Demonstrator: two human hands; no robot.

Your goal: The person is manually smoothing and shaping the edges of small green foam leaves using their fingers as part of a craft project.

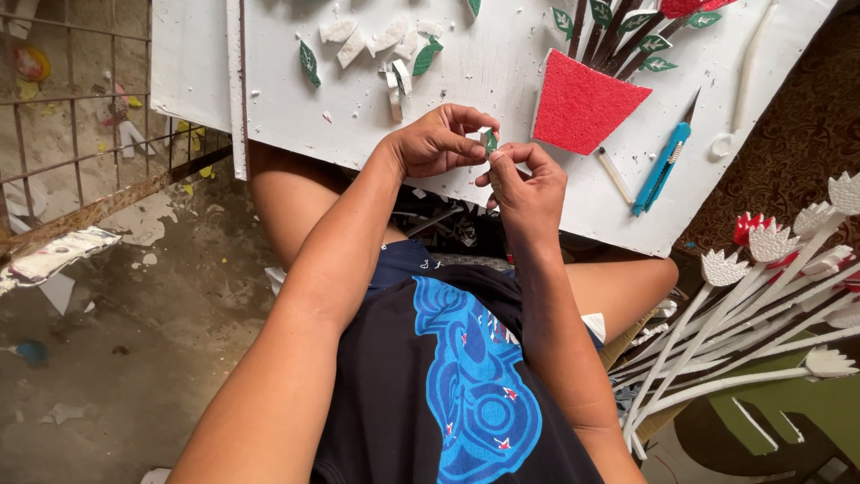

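Observation:
A small green foam leaf (489, 141) is pinched between the fingertips of both hands, just above the near edge of a white foam board (502, 67) resting on my knees. My left hand (436, 143) grips the leaf from the left with curled fingers. From the right, my right hand (528, 184) holds it with thumb and forefinger. On the board sit a red foam pot shape (580, 106) with dark stems, several green leaves (309, 63) and white foam scraps (376, 40).
A blue craft knife (663, 163) and a thin white stick (614, 175) lie on the board to the right of my hands. A bundle of white foam flower stems (743, 305) fans out at right. A rusty wire grate (72, 116) stands at left over a dirty concrete floor.

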